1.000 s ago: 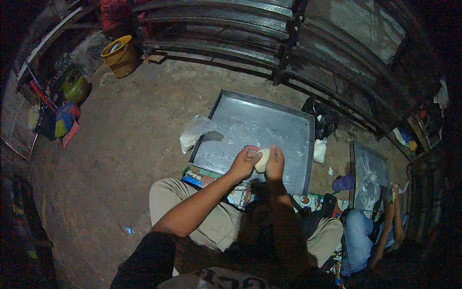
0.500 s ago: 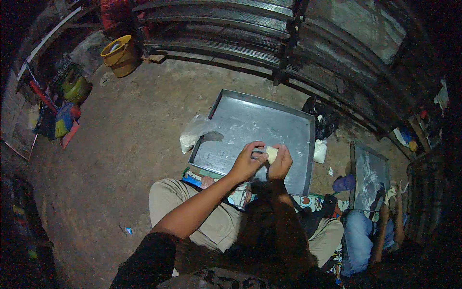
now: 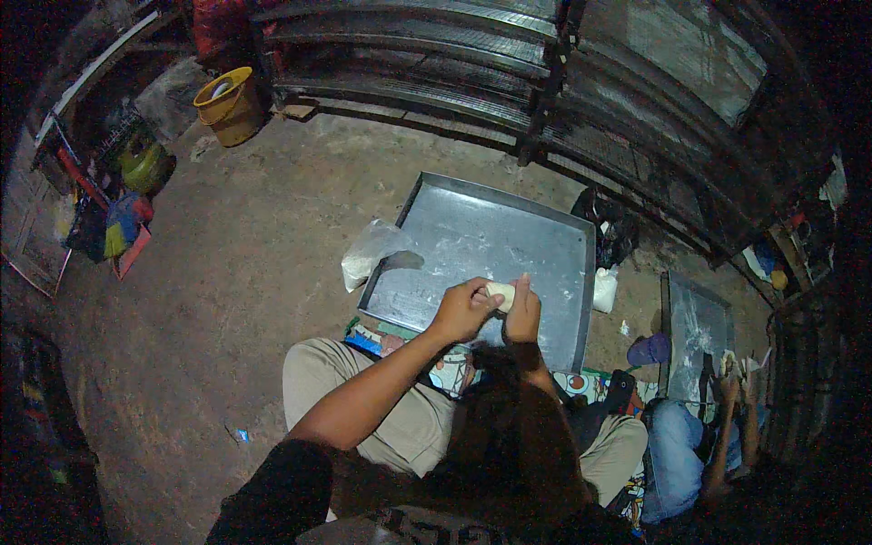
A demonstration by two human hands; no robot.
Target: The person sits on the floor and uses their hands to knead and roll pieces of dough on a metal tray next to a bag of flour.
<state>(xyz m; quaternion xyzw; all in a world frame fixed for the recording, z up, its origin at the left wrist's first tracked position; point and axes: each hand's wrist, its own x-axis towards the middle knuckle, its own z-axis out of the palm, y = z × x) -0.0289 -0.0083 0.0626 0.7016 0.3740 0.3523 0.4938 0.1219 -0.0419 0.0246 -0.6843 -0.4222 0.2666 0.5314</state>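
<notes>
Both my hands are closed around a small pale lump of dough (image 3: 500, 294) above the near part of a large metal tray (image 3: 536, 236), which lies on the floor dusted with white powder. My left hand (image 3: 459, 313) grips the lump from the left, thumb across it; my right hand (image 3: 521, 318) holds its right side. A translucent plastic bag (image 3: 368, 257) rests at the tray's left edge. At its right are a white bag (image 3: 605, 291) and a dark crumpled bag (image 3: 607, 222). A patterned mat (image 3: 363, 338) lies under my crossed legs.
A co-worker's hands (image 3: 728, 381) hold pale material beside a second tray (image 3: 690, 327) at right, near a purple object (image 3: 649, 350). A yellow bucket (image 3: 227, 113) stands back left, cleaning tools (image 3: 123, 227) at far left, wire racks (image 3: 409, 54) along the back.
My fingers have shifted around the dough, turning and pressing it; it now lies more sideways between my thumbs. The co-worker's hands at right have moved slightly.
</notes>
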